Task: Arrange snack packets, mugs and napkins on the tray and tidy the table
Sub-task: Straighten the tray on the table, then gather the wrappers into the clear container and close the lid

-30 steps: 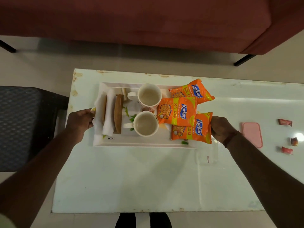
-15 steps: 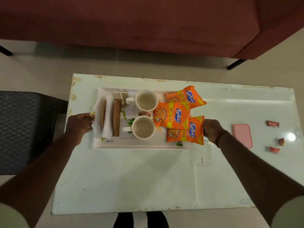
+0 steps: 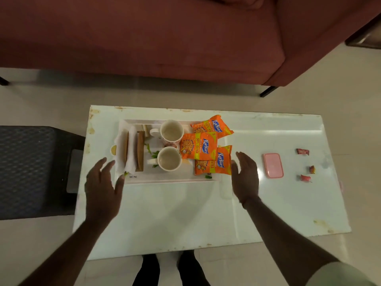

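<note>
A white rectangular tray (image 3: 171,179) rests on the white table (image 3: 185,213), toward its far left. On the tray stand two white mugs (image 3: 169,158), one behind the other. Three orange snack packets (image 3: 199,148) overlap at the tray's right end. White napkins (image 3: 131,153) with brown folded ones lie at the left end. My left hand (image 3: 102,182) hovers just off the tray's left near corner, fingers spread. My right hand (image 3: 245,176) is beside the tray's right end, fingers apart, holding nothing.
A pink lid-like box (image 3: 272,165) lies right of my right hand. Three small red sweet wrappers (image 3: 305,178) sit near the table's right edge. A dark woven stool (image 3: 31,172) stands left of the table, and a maroon sofa (image 3: 144,38) behind it.
Both hands have let go of the tray's ends and drawn back toward me, opening. The tray stays put on the table.
</note>
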Tool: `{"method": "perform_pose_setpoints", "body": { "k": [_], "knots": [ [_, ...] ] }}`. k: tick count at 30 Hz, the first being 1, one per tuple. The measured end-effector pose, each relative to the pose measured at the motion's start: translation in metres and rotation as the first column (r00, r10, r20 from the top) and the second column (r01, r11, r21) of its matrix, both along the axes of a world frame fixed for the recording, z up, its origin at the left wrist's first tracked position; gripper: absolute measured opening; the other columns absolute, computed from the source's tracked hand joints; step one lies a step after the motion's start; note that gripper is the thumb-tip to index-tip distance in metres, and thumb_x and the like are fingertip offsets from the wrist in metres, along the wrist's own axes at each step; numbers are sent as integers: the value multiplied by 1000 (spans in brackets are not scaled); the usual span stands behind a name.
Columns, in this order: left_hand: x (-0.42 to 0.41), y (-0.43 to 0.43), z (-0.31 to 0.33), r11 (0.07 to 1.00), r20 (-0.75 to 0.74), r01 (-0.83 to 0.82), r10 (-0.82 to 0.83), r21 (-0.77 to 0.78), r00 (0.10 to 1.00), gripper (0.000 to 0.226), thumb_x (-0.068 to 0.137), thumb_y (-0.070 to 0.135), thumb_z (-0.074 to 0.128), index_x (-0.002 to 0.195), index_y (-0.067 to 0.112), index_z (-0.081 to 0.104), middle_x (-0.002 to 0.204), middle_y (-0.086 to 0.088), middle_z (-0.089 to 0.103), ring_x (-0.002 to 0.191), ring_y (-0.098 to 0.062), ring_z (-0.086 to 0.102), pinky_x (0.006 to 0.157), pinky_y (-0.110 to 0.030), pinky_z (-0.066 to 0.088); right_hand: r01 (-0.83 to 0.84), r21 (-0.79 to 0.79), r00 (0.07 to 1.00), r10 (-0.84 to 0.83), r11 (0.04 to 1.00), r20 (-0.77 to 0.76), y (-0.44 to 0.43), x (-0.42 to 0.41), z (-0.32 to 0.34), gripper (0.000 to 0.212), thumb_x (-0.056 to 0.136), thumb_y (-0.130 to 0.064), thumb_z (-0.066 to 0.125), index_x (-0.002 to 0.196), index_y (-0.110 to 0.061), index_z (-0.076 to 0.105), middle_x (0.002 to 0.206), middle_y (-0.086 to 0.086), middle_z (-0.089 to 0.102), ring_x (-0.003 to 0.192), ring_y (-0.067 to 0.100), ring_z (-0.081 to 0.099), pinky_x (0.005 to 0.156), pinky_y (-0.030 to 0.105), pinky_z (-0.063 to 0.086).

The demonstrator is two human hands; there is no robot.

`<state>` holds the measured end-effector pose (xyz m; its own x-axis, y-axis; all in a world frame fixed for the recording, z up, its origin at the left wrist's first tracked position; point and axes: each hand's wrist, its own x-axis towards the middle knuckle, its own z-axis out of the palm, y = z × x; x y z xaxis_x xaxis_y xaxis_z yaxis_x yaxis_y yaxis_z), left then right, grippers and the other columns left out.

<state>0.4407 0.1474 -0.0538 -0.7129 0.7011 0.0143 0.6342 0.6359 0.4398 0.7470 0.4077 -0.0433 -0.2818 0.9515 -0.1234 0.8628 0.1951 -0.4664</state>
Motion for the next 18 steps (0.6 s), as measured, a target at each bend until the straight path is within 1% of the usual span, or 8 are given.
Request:
{"method": "perform_pose_setpoints", "body": {
  "k": [2, 4, 7, 9, 13, 18],
  "knots": [
    [30, 4, 12, 997, -23, 70, -70, 12, 997, 53, 96, 42, 47, 140, 12, 41, 153, -13, 33, 143, -28, 30, 112, -45, 28, -116, 78, 991, 111, 990, 70, -19, 6, 5, 54, 99, -42, 47, 145, -13, 45, 151, 9, 45, 143, 26, 35, 116, 43, 29],
    [61, 13, 21, 984, -29, 178, -178, 5, 984, 63, 95, 47, 44, 146, 11, 34, 159, -12, 23, 149, -27, 20, 116, -43, 23, -175, 110, 980, 162, 978, 114, -37, 11, 8, 63, 98, -51, 40, 150, -17, 35, 158, 7, 34, 149, 26, 25, 117, 44, 23],
    [99, 29, 28, 959, -45, 279, -281, -51, 959, 75, 96, 52, 39, 155, 12, 16, 164, -11, 10, 151, -28, 10, 119, -46, 19, -192, 73, 968, 177, 979, 178, -56, 23, 16, 71, 97, -56, 39, 156, -22, 18, 165, 1, 15, 153, 22, 7, 119, 47, 15],
    [119, 39, 30, 945, -47, 305, -312, -120, 949, 76, 97, 56, 33, 156, 13, 11, 165, -11, 5, 152, -28, 8, 120, -48, 17, -217, 49, 957, 203, 975, 206, -63, 32, 20, 75, 96, -57, 38, 158, -23, 10, 166, 0, 5, 153, 20, -2, 121, 47, 12],
    [158, 54, 35, 915, -23, 344, -356, -209, 934, 77, 98, 58, 28, 156, 13, 7, 165, -11, 2, 152, -28, 5, 120, -51, 16, -277, 5, 937, 269, 961, 224, -68, 54, 30, 79, 95, -63, 32, 158, -23, 6, 166, -1, -3, 153, 19, -8, 121, 48, 4],
    [208, 82, 46, 916, 24, 317, -321, -245, 947, 78, 97, 60, 28, 156, 15, 7, 165, -8, 1, 152, -27, 4, 120, -51, 17, -294, 4, 939, 288, 956, 187, -57, 85, 38, 80, 95, -65, 30, 158, -23, 4, 166, 0, -4, 153, 20, -8, 121, 48, 4]
  ]
}}
